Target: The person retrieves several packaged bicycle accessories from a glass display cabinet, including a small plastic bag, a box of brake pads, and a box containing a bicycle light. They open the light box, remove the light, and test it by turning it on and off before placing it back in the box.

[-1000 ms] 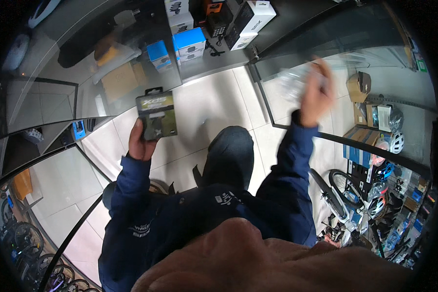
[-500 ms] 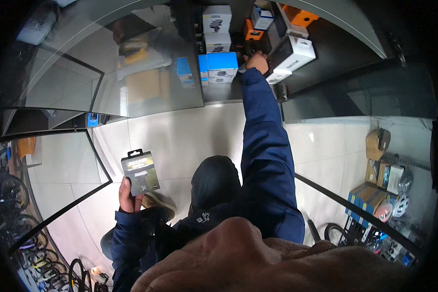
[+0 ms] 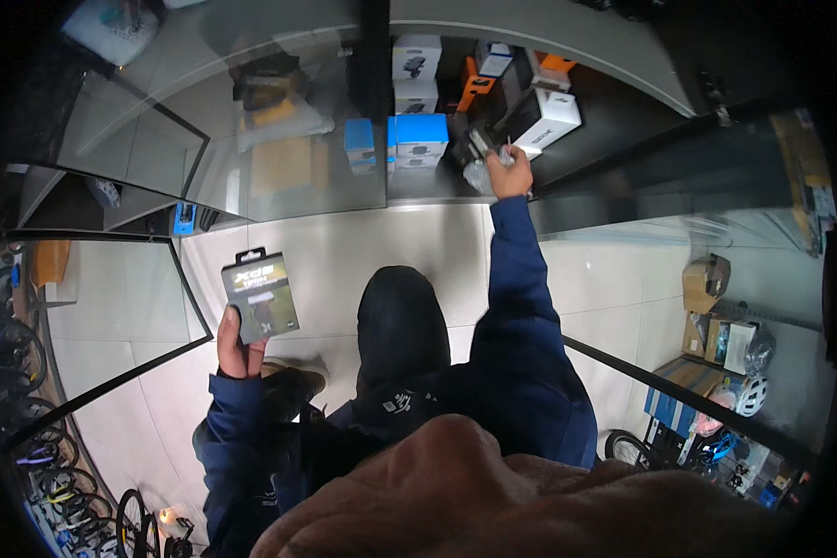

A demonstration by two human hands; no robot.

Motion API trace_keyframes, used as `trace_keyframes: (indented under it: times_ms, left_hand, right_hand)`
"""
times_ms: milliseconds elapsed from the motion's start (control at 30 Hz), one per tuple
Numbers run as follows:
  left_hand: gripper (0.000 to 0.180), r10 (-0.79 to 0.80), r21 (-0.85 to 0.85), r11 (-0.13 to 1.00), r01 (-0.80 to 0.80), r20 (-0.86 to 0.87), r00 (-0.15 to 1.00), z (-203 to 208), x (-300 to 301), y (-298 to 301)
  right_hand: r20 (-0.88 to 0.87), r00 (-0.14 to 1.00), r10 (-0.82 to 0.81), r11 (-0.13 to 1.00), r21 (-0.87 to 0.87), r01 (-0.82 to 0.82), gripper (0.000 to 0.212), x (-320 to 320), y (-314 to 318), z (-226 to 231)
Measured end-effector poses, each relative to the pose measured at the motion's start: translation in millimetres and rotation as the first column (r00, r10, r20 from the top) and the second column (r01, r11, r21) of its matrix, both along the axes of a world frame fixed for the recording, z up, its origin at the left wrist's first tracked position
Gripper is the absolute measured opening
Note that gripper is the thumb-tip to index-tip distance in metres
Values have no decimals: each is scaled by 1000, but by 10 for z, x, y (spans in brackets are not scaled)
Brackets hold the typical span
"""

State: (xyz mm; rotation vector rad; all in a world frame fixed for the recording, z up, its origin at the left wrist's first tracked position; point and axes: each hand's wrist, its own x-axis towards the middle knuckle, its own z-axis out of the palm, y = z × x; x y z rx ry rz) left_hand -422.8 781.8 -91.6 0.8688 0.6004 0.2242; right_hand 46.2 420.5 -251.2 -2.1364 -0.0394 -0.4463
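My left hand (image 3: pixel 237 349) holds a dark rectangular packaged box (image 3: pixel 260 296) with a hang tab, upright, above the pale tiled floor. My right hand (image 3: pixel 510 169) is stretched out to a dark shelf (image 3: pixel 614 112) and grips a small item in clear plastic wrap (image 3: pixel 482 160). Around that hand lie a white box (image 3: pixel 547 119), blue boxes (image 3: pixel 420 139) and orange packages (image 3: pixel 476 88). Both arms wear dark blue sleeves.
Glass panes of a display case (image 3: pixel 279 149) stand left of the shelf. White stacked boxes (image 3: pixel 416 74) sit at the back of the shelf. Bicycle wheels (image 3: pixel 28 409) line the left edge. Cardboard boxes (image 3: pixel 711 316) and a helmet (image 3: pixel 751 395) are at the right.
My right hand swung from the right side up to the shelf and now grips the wrapped item there. My left hand with the dark box dropped lower and to the left.
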Motion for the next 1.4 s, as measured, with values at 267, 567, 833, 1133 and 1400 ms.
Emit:
trace_keyframes:
  times_ms: [267, 567, 833, 1133, 1400]
  left_hand:
    - [54, -298, -75, 940, 333, 294, 908, 332, 1285, -254]
    - [54, -296, -177, 911, 371, 346, 891, 524, 1689, -493]
    - [54, -274, -155, 926, 345, 354, 894, 581, 1678, -394]
    - [63, -263, -261, 891, 372, 372, 890, 632, 1678, -460]
    - [71, -337, -262, 856, 446, 372, 865, 665, 1633, -501]
  right_hand:
    - [-154, 760, 631, 641, 655, -400, 40, -1041, -333, 1841]
    - [-124, 659, 742, 542, 690, -480, 37, -1490, 173, 2503]
    - [-135, 642, 755, 557, 650, -517, 39, -1461, 414, 2483]
    - [-138, 641, 755, 542, 682, -491, 44, -1422, 418, 2356]
    - [-121, 660, 741, 525, 717, -459, 45, -1508, 354, 2296]
